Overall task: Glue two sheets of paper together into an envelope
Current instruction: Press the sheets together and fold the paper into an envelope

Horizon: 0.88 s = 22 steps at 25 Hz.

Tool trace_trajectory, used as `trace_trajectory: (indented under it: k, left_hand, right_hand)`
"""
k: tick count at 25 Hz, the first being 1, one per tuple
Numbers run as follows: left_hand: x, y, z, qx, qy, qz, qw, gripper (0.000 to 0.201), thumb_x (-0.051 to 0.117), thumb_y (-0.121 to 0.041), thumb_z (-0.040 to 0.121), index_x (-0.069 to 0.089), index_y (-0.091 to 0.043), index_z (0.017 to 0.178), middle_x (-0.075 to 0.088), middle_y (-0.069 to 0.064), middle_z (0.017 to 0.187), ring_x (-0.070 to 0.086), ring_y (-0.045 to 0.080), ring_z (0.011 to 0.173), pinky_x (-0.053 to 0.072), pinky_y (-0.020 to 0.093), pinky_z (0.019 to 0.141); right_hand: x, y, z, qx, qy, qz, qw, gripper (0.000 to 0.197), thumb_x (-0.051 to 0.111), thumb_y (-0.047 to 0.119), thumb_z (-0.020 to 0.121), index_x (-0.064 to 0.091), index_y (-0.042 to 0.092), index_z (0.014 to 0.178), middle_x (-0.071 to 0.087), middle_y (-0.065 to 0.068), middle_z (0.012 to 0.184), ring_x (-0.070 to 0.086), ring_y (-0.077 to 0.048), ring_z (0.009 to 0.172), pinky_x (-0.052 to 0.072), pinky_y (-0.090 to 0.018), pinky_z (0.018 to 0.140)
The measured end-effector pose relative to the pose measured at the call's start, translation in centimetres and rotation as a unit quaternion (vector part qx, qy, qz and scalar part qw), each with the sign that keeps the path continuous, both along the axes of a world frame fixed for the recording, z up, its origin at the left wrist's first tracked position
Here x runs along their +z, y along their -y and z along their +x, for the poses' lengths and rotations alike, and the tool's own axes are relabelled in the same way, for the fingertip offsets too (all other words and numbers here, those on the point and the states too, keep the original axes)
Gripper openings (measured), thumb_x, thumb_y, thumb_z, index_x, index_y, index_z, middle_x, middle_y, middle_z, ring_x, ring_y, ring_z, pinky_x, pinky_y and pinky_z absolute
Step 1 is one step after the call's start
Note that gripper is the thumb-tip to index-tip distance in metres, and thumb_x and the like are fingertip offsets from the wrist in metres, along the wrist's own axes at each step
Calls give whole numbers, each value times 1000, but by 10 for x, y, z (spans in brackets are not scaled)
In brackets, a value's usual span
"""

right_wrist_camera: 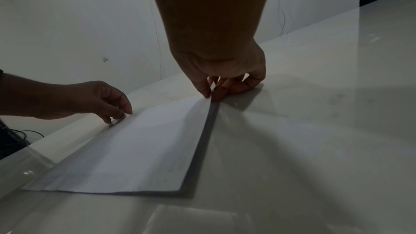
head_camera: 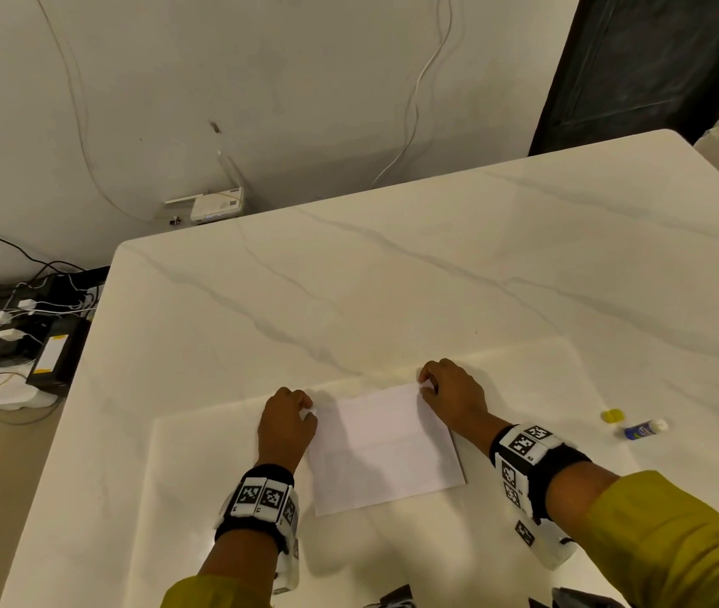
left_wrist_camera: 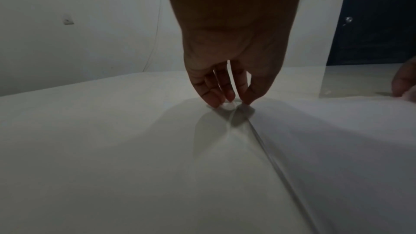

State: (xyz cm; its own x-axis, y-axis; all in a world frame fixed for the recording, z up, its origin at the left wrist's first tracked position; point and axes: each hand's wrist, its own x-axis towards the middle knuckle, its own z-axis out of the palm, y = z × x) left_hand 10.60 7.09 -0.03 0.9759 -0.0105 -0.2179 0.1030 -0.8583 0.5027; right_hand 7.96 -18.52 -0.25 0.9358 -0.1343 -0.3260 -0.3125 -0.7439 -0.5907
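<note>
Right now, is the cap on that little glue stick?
No: in the head view the glue stick lies on the table with its white tip bare, and the yellow cap lies beside it.

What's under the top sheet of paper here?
A second sheet's grey edge shows beneath the top sheet along its right side. The rest of it, and any glue between them, is covered. Both lie on the table.

The head view is evenly lit and fairly sharp, though the wide lens bows the pale marble-veined table point(head_camera: 436, 278) at its edges. Both wrist views are dim and grainy — each backlit hand a dark silhouette. Soft fanned shadows spread over the white paper sheet point(right_wrist_camera: 135, 149), and faint glare streaks the glossy tabletop.
</note>
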Motion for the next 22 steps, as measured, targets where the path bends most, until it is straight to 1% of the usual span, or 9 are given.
trace_trajectory:
  k: [5, 7, 9, 12, 15, 17, 19, 21, 22]
  left_hand:
    - [0, -2, 4, -59, -20, 42, 997, 22, 68, -19, 71, 56, -10, 87, 43, -1, 88, 42, 18, 87, 37, 30, 68]
    - [1, -3, 6, -93, -38, 48, 994, 19, 67, -18, 73, 50, -16, 81, 39, 1, 91, 43, 24, 93, 39, 31, 72]
    - [2, -3, 8, -107, -57, 51, 991, 24, 68, -18, 74, 45, -19, 80, 38, 2, 93, 44, 29, 99, 42, 35, 79]
    - [4, -2, 10, -104, -78, 59, 990, 30, 70, -23, 72, 46, -17, 88, 42, 1, 94, 44, 26, 100, 43, 36, 81]
    - [7, 1, 13, -101, -104, 60, 988, 39, 73, -24, 69, 45, -17, 95, 48, 2, 94, 45, 24, 98, 42, 36, 82]
    - [7, 1, 15, -96, -114, 62, 987, 39, 74, -22, 69, 47, -16, 96, 51, 5, 96, 47, 26, 101, 42, 37, 83]
    - [5, 2, 18, -104, -118, 63, 986, 37, 74, -21, 70, 56, -9, 100, 46, 6, 95, 46, 28, 103, 40, 34, 83]
    - [4, 0, 21, -96, -115, 37, 988, 33, 75, -18, 70, 61, -4, 97, 42, 4, 92, 47, 29, 102, 38, 29, 80]
    - [4, -1, 22, -89, -108, 21, 990, 30, 75, -16, 69, 63, -3, 94, 43, 4, 90, 49, 29, 98, 37, 27, 77]
  right_hand:
    - [1, 0, -2, 21, 1, -8, 1000, 21, 59, 20, 85, 59, 11, 103, 58, -10, 106, 59, -28, 94, 36, -28, 68]
    - [1, 0, -2, 29, -2, -14, 999, 22, 59, 20, 84, 58, 11, 104, 57, -9, 108, 59, -28, 96, 38, -28, 69]
    - [1, 0, -1, 33, -1, -17, 999, 21, 59, 19, 84, 58, 11, 104, 58, -10, 110, 59, -28, 97, 42, -31, 71]
    - [2, -1, 0, 38, -1, -26, 999, 21, 59, 19, 85, 58, 11, 103, 59, -10, 110, 57, -27, 100, 46, -33, 76]
    - [2, -3, 0, 51, -12, -53, 997, 21, 55, 18, 86, 55, 11, 106, 60, -9, 110, 55, -26, 103, 45, -33, 76]
    - [2, -5, 0, 49, -18, -58, 997, 20, 52, 16, 88, 55, 10, 106, 61, -9, 110, 56, -26, 103, 42, -31, 73]
    - [2, -6, 0, 38, -21, -47, 998, 17, 50, 14, 89, 57, 9, 104, 63, -10, 108, 57, -27, 101, 43, -32, 75]
    - [3, -4, 1, 11, -16, -12, 1000, 11, 50, 11, 87, 60, 12, 92, 66, -8, 98, 60, -27, 93, 47, -33, 74]
    - [3, -3, 2, -8, -14, 18, 1000, 12, 52, 10, 86, 60, 17, 82, 66, -4, 87, 59, -26, 85, 47, -33, 70]
